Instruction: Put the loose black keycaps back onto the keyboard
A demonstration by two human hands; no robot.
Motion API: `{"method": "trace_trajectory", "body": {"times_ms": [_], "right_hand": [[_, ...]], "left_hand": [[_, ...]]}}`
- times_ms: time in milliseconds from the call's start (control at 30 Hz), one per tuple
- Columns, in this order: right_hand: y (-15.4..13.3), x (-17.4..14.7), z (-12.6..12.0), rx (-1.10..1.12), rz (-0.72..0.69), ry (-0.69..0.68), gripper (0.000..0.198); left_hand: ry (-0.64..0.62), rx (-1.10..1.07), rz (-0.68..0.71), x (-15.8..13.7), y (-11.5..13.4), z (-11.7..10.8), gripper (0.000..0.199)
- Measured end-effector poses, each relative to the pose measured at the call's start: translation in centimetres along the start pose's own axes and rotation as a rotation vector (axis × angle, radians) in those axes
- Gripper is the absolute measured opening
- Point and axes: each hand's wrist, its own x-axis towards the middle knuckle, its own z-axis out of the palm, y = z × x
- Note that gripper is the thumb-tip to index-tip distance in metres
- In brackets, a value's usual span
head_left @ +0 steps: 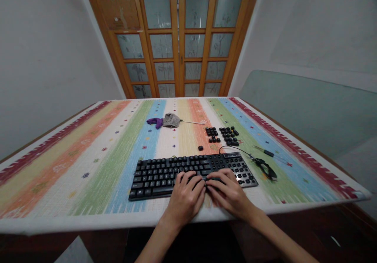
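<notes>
A black keyboard lies near the table's front edge, its left part full of keycaps. On its right part the keycaps are off and bare key sockets show. My left hand is curled over the front edge of the keyboard, right of the middle, fingers bent onto the keys. From the other side my right hand meets it, with its fingers closed on the same spot. The fingertips of both hands nearly touch, and they hide the keys beneath.
Loose black keycaps lie in groups beyond the keyboard, with a single keycap apart. Right of it are a coiled cable and a small black-handled tool. Further back lie a grey cloth, a purple cloth and a thin rod.
</notes>
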Motion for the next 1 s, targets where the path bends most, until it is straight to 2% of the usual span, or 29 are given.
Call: {"method": "trace_trajectory", "body": {"times_ms": [267, 1000], "right_hand": [[-0.08, -0.33, 0.19, -0.06, -0.08, -0.001, 0.017], [-0.36, -0.29, -0.22, -0.087, -0.048, -0.016, 0.022]], "left_hand": [[-0.01, -0.009, 0.015, -0.03, 0.13, -0.06, 0.015], [-0.002, 0.018, 0.014, 0.01, 0.11, 0.0, 0.016]]}}
